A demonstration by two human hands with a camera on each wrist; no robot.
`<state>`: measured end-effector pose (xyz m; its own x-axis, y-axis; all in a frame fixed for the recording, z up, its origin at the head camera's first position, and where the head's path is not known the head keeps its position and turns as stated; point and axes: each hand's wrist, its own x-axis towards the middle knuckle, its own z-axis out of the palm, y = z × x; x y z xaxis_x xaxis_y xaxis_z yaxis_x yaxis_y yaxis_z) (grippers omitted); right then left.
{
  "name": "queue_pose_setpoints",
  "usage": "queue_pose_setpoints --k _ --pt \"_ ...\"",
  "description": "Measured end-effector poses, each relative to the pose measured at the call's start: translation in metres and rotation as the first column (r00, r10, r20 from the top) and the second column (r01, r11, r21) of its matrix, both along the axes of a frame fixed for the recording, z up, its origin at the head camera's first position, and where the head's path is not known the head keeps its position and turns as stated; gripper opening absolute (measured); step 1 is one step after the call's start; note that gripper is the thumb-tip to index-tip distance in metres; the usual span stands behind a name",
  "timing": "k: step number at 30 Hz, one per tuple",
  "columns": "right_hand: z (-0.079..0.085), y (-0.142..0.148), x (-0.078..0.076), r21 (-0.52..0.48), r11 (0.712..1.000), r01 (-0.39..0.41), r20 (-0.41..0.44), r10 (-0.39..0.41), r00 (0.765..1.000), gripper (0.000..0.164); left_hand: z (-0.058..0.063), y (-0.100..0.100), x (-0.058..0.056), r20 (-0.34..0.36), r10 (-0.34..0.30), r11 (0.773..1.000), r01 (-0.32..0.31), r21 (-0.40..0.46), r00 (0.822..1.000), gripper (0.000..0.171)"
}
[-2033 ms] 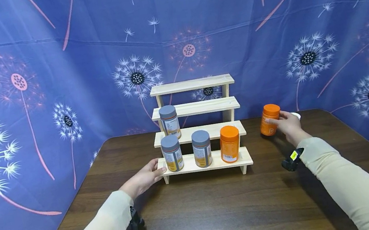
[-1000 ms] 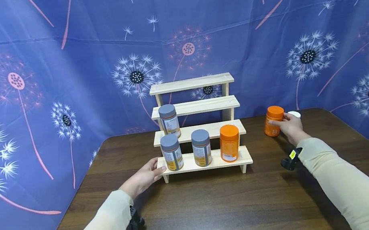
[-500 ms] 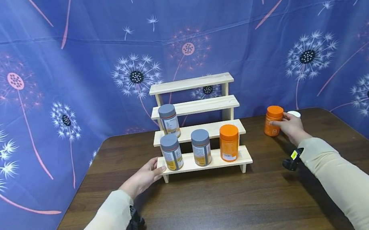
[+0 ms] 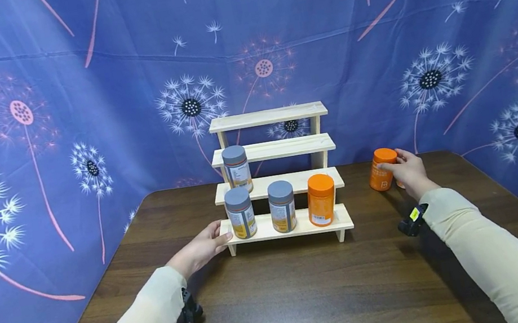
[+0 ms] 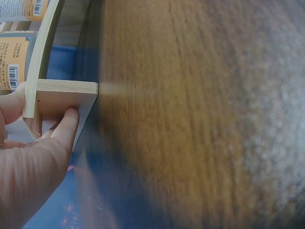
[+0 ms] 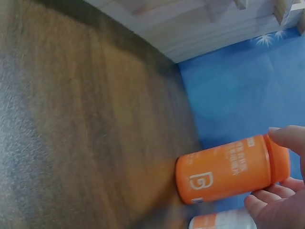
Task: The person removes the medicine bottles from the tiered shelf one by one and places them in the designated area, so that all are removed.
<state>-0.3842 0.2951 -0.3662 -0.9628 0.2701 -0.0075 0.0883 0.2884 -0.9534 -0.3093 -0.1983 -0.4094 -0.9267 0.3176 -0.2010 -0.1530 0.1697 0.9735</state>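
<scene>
My left hand grips the left end of the lowest step of a wooden tiered display stand. In the left wrist view, the thumb lies on top of the board and fingers reach beneath it. Far to the right, my right hand holds an upright orange jar near its orange lid. The right wrist view shows the thumb on one side of the lid and the fingers on the other. Beside that jar stands a white bottle with an orange label, mostly hidden behind the hand in the head view.
Two grey-lidded jars, at left and middle, share the lowest step with another orange jar. One more grey-lidded jar stands a step higher. A blue dandelion-print cloth hangs behind the brown wooden table.
The held orange jar has shifted slightly right since two seconds ago. My right hand has risen a little and now covers the white lid. My left hand stays on the stand.
</scene>
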Motion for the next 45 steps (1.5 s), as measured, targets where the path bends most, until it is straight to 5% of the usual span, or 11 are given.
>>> queue_pose_setpoints --k 14,24,36,45 --pt "0.021 -0.007 0.002 0.047 0.999 0.025 -0.036 -0.023 0.999 0.086 0.001 0.001 0.001 0.001 -0.005 1.000 0.005 0.002 1.000 0.065" --pt "0.032 -0.011 0.005 -0.055 0.991 0.125 -0.116 -0.131 0.985 0.075 0.000 0.003 0.000 0.005 0.000 1.000 0.000 -0.008 1.000 0.068" --pt "0.049 -0.024 0.014 -0.107 0.994 0.013 -0.118 -0.026 0.993 0.077 -0.001 0.001 0.000 0.014 0.004 1.000 -0.004 0.001 1.000 0.068" --pt "0.066 -0.039 0.013 -0.048 0.997 -0.053 -0.131 0.046 0.990 0.078 0.001 0.000 0.002 0.009 0.002 1.000 -0.002 0.009 1.000 0.066"
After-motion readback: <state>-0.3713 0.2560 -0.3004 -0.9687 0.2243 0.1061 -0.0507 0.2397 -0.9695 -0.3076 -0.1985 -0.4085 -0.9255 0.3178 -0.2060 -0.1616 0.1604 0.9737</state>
